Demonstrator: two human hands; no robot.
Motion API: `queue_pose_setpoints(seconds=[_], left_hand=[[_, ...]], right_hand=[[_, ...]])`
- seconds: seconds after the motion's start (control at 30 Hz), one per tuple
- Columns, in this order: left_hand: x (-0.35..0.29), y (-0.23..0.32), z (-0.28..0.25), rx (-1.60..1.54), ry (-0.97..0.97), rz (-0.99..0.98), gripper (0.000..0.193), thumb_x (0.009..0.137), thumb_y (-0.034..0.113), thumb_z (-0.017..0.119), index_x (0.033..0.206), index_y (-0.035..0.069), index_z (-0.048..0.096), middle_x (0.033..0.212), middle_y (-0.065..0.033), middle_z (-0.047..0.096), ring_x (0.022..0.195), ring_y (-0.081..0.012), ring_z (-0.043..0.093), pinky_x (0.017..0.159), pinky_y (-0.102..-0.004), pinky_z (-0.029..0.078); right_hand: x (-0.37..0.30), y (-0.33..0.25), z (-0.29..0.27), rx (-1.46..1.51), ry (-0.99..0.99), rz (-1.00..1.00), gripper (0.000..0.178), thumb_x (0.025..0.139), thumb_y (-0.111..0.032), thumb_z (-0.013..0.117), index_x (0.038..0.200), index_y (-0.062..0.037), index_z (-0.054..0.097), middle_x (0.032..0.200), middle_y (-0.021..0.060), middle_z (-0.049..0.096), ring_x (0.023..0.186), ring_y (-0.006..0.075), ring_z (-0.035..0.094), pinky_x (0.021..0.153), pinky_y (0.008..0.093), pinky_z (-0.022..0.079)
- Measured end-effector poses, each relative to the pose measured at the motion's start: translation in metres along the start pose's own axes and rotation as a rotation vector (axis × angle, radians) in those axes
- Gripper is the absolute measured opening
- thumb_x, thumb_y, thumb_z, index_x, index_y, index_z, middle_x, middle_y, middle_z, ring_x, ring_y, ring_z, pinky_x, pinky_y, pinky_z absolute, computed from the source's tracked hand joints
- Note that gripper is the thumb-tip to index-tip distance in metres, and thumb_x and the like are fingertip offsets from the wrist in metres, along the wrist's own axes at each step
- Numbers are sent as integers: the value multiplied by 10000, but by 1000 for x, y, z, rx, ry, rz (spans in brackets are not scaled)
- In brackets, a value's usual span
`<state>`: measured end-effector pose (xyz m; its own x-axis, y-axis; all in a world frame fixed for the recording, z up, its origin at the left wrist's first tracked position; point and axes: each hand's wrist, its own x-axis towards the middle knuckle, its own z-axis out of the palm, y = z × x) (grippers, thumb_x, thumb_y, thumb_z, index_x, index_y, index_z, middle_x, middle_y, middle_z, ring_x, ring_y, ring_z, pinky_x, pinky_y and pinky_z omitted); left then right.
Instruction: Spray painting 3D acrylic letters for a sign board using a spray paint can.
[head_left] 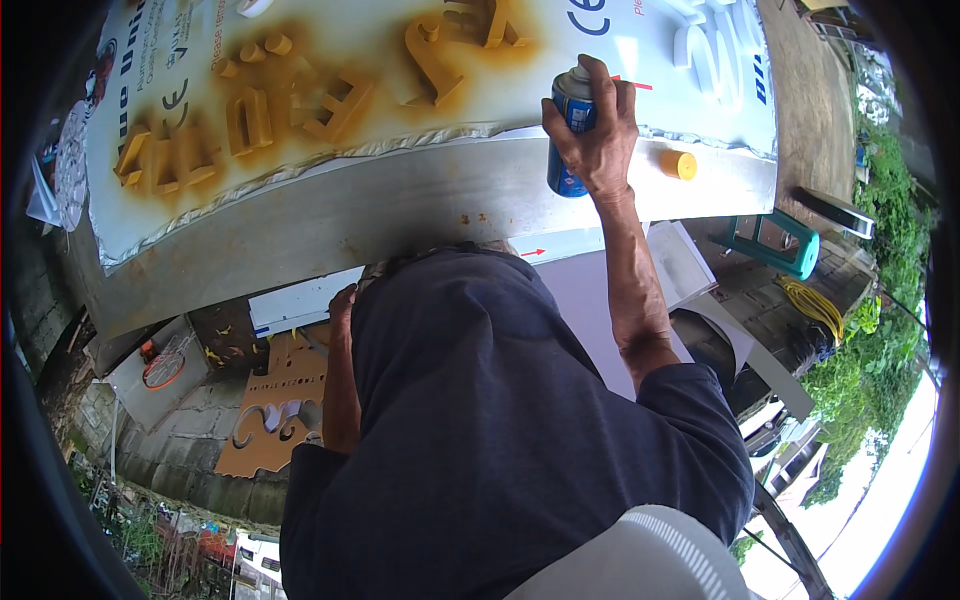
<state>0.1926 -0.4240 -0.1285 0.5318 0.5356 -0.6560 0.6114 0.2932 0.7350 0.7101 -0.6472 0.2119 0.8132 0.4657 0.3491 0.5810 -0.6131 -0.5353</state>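
My right hand (608, 130) is wrapped round a blue spray can (566, 165), holding it upright over the front edge of the table, with the index finger on top at the nozzle. Beyond it, several raised letters (350, 105) coated golden yellow stand on a white printed sheet (480, 95), with brownish overspray around them. To the right of the can, a yellow cap (679, 165) sits on the bare metal table edge. My left hand (343, 300) hangs low beside my body, below the table edge; its fingers are mostly hidden.
White uncoated letters (712, 60) stand at the sheet's right end. The metal table (370, 190) runs across in front of me. A green stool (795, 250) and a coiled yellow hose (812, 308) are at the right; a brown cut-out board (270, 415) lies at the lower left.
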Motion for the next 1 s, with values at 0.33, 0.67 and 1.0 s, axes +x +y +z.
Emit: queue_pose_setpoints(seconds=[0.33, 0.67, 1.0], left_hand=[[27, -28, -10, -270, -4, -385, 434, 875, 243, 757, 1206, -28, 684, 1072, -117, 729, 949, -203, 685, 820, -344, 536], [10, -39, -6, -175, -48, -146, 414, 882, 283, 762, 1138, -39, 712, 1011, -61, 725, 880, -175, 674, 812, -314, 519], [16, -31, 4, 476, -48, 468, 259, 924, 291, 606, 1103, 147, 727, 1033, -108, 747, 919, -314, 709, 773, -386, 550]], right_hand=[[15, 7, 7, -7, 78, -70, 700, 757, -277, 816, 1391, -219, 523, 1069, 180, 532, 870, 332, 671, 710, 448, 617], [13, 7, 11, 37, 8, -20, 688, 790, -285, 792, 1401, -151, 505, 1110, 187, 591, 951, 337, 670, 815, 470, 612], [30, 9, 17, -46, 24, -110, 705, 761, -300, 805, 1395, -218, 508, 1064, 177, 525, 869, 322, 675, 676, 431, 628]])
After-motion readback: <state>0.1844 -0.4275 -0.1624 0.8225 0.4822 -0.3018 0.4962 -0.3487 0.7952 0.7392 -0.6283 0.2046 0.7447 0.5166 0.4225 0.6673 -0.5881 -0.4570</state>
